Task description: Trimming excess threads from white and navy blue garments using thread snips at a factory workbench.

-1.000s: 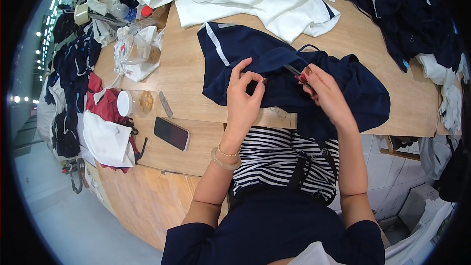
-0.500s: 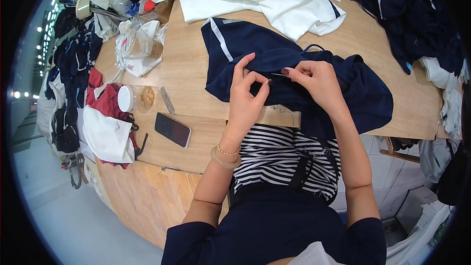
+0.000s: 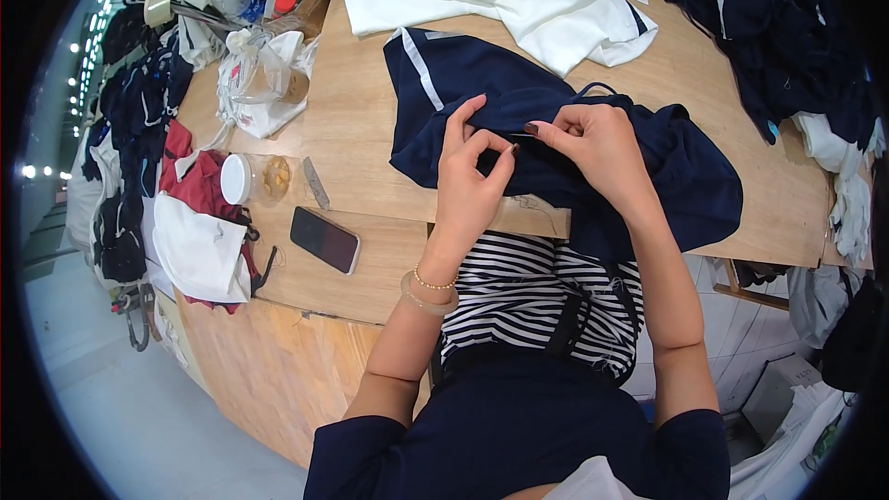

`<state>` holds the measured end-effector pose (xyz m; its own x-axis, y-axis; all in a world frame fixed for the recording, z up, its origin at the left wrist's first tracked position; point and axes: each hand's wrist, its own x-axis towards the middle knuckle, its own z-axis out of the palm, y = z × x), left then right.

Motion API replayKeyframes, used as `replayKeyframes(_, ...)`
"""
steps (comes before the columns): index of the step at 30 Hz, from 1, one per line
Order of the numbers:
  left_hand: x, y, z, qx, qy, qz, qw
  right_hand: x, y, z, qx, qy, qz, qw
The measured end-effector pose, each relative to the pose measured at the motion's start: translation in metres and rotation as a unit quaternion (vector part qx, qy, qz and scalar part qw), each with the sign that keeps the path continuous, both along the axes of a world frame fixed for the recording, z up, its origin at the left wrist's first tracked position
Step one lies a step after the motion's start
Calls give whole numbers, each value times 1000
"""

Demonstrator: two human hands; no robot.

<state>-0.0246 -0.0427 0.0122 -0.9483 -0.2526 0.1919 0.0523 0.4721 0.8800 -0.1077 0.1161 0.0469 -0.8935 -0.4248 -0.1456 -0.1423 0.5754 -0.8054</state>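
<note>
L hand (image 3: 470,187) pinches a fold of the navy garment (image 3: 556,143) btwn thumb & forefinger; R hand (image 3: 593,143) grips the same fold just beside it, fingers curled on cloth. Garment lies bunched at the near edge of the wooden table (image 3: 361,120), partly draped over it. Looks mid-job: handwork on one spot, rest untouched. Phone (image 3: 324,239) & lidded jar (image 3: 252,178) sit to the left.
</note>
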Motion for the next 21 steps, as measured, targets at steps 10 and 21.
replayKeyframes(10,0,1,1,14,-11,1,1000,-3,-5,-8,-21,20,-4,1000)
replayKeyframes(21,-2,-2,2,-13,5,2,1000,-1,-10,-6,-19,38,-18,999)
